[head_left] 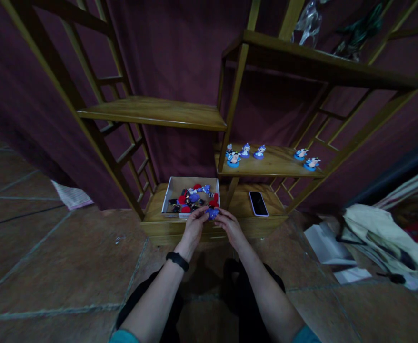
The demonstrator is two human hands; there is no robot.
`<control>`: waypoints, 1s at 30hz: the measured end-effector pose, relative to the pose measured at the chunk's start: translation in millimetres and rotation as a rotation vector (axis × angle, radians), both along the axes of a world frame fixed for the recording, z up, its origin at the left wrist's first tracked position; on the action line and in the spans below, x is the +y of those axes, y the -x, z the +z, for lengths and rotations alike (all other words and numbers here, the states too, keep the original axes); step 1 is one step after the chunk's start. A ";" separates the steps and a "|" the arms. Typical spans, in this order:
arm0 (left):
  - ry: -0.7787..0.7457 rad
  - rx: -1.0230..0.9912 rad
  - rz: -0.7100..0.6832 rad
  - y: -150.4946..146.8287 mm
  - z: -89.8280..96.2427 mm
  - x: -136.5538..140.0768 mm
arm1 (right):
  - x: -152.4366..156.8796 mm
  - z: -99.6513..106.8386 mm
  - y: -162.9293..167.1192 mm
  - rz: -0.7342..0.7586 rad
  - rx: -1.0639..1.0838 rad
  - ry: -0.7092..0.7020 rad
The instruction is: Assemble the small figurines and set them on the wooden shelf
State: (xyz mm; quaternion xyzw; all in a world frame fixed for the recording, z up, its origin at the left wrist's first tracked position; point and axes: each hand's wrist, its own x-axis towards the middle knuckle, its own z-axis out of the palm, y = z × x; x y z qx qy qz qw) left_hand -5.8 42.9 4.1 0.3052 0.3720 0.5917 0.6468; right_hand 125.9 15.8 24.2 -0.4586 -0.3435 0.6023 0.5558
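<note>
Holding a purple figurine (212, 214) pinched between left hand (195, 226) and right hand (232, 226), with the box (180, 181) just beyond both. Probably light, stiff and slightly slippery; best taken by the sides, without squeezing any thin parts.

No readable text, labels (or numbers)

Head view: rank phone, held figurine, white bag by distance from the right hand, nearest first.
1. Figurine: touching the right hand, on its left.
2. Phone: on the bottom shelf, to its right.
3. Bag: on the floor, far right.
</note>
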 end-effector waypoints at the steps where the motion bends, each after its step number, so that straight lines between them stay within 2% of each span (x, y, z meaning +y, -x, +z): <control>1: 0.011 -0.008 -0.005 0.0 0.9 -0.1 | 0.2 -0.1 -0.3 -0.012 -0.024 0.001; 9: 0.046 -0.062 -0.040 -1.6 3.9 -2.5 | 1.2 -0.5 -1.9 -0.050 -0.101 -0.049; 18: 0.125 -0.044 -0.085 -3.3 6.8 -5.5 | 3.2 -2.6 -2.1 -0.088 -0.110 0.005; 25: 0.114 -0.013 -0.168 -3.8 11.8 -7.6 | 1.9 1.3 -1.3 -0.126 -0.127 0.027; 30: 0.040 0.031 -0.277 -4.9 16.5 -9.3 | 2.5 2.6 -1.5 -0.130 -0.132 0.027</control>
